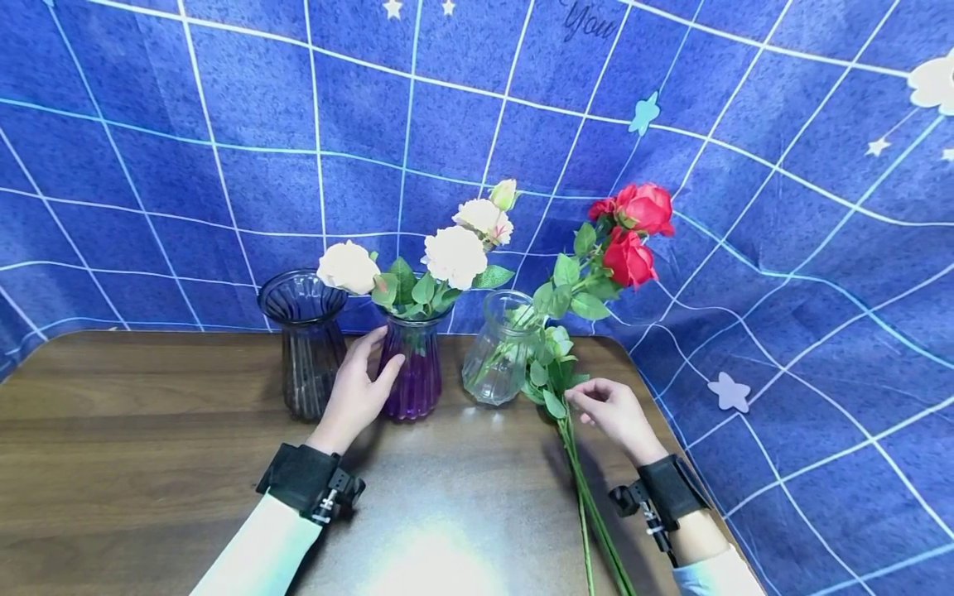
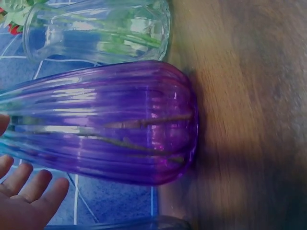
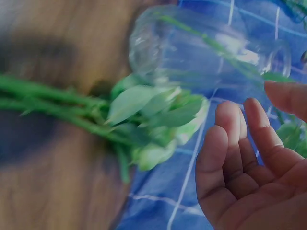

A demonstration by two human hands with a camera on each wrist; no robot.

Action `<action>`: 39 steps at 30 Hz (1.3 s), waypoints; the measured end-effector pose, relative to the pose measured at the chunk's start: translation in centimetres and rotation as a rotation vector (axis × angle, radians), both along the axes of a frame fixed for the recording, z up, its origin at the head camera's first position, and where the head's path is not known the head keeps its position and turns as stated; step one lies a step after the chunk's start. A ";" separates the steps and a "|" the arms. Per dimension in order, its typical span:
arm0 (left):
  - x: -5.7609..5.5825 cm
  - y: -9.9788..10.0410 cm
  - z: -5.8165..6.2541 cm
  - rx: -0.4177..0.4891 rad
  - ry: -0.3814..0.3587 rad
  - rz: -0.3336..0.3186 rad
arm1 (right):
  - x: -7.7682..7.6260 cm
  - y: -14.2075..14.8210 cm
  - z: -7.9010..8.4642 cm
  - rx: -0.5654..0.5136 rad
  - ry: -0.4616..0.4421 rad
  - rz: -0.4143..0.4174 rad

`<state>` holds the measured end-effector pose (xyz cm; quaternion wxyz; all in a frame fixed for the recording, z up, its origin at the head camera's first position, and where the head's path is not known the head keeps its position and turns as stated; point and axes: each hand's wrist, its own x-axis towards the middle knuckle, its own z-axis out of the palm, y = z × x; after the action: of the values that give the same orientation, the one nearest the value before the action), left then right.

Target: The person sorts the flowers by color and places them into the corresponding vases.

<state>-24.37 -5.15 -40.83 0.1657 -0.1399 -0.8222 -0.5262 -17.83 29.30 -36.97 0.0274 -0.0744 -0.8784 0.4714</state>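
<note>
My left hand is at the left side of a purple ribbed vase, with its thumb toward the front. In the left wrist view its fingers are spread and loose beside the glass. White flowers stand in that vase. My right hand hovers by a bundle of green-stemmed flowers lying on the table. In the right wrist view its fingers are loosely bent and hold nothing. Red roses lean to the right out of a clear glass vase.
A dark grey ribbed vase stands left of my left hand. Long stems run to the front of the wooden table. A blue gridded cloth hangs behind and along the right side.
</note>
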 end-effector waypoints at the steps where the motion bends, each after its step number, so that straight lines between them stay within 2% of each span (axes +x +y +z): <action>1: 0.1 -0.2 0.0 -0.002 0.003 0.004 | 0.2 0.3 -0.2 0.009 -0.007 -0.005; 6: 0.7 -1.2 0.3 -0.006 0.025 0.018 | 1.0 1.1 -1.6 0.057 -0.030 -0.031; 13: 1.7 -2.5 0.7 0.005 0.092 0.037 | 1.5 1.0 -3.9 0.192 -0.058 -0.084; 17: 2.2 -3.3 0.9 -0.004 0.106 0.061 | 1.6 0.8 -4.9 0.264 -0.049 -0.089; 21: 2.7 -3.8 1.2 0.001 0.113 0.076 | 1.7 0.7 -5.7 0.282 -0.045 -0.085; 25: 3.2 -4.5 1.4 0.002 0.136 0.100 | 1.5 0.6 -6.2 0.306 -0.039 -0.085; 29: 3.6 -5.4 1.3 0.001 0.159 0.120 | 1.4 0.5 -6.5 0.401 -0.026 -0.075; 33: 3.8 -6.4 1.3 0.006 0.161 0.165 | 1.4 0.3 -6.6 0.470 -0.018 -0.067; 39: 4.0 -7.8 1.2 0.013 0.147 0.235 | 1.3 0.0 -6.7 0.502 -0.003 -0.082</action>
<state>-20.40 -12.92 -39.61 0.2867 -0.0798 -0.8151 -0.4971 -16.54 29.31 -43.70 0.0627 -0.1015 -0.9642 0.2367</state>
